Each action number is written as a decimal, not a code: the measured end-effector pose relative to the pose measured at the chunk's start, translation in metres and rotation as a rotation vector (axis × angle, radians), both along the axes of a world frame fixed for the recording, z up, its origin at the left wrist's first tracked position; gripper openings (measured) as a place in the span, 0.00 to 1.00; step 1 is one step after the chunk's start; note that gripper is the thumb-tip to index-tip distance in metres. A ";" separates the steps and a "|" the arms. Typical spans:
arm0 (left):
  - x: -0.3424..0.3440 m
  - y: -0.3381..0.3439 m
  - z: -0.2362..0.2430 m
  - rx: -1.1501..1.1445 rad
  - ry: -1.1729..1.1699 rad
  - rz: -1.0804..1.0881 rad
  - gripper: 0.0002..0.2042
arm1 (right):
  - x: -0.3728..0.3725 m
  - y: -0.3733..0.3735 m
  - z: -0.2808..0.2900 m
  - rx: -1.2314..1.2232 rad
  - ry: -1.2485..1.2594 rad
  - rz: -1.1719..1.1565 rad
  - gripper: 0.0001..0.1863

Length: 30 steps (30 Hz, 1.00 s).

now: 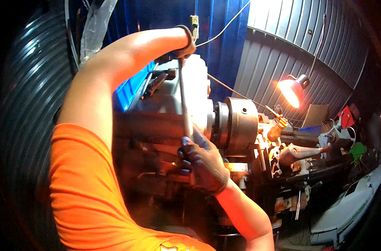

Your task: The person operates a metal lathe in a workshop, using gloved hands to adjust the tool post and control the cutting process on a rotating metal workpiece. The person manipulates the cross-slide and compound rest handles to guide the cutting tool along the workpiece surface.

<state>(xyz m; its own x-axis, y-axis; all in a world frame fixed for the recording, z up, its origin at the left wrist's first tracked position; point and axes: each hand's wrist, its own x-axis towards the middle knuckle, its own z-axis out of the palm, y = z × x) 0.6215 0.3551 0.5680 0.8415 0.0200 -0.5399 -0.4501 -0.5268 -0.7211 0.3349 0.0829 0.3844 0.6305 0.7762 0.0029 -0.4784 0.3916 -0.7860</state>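
A long, thin metal rod (184, 98) stands nearly upright in front of the lathe's headstock (157, 100). My left hand (185, 48), in a dark glove, is raised high and closed at the rod's upper end; most of its fingers are hidden. Lower down, my gloved right hand (207, 163) is closed round the rod, its fingertips showing on the left side. Whatever lies below that hand is too dark to make out. Just right of the rod is the large round lathe chuck (242, 125).
A lit work lamp (294, 90) hangs over the lathe bed at right. Beyond the chuck are the tool carriage (299, 154) and a red object (346, 117). A blue tray (134, 88) rests on the headstock. Corrugated dark metal (29, 125) rises at left.
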 end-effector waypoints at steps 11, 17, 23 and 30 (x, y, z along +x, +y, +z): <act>-0.016 -0.014 -0.013 -0.464 -0.266 -0.161 0.10 | 0.005 0.004 0.042 0.036 0.208 -0.036 0.06; -0.011 0.005 -0.033 -0.534 -0.264 -0.181 0.09 | 0.032 0.030 0.015 -0.226 -0.382 -0.271 0.13; -0.018 0.004 -0.035 -0.429 -0.107 0.024 0.23 | 0.043 0.056 0.025 -0.460 -0.666 -0.252 0.27; 0.014 0.036 -0.043 -0.421 -0.192 0.308 0.22 | 0.041 0.089 0.044 -1.059 -1.772 -0.036 0.33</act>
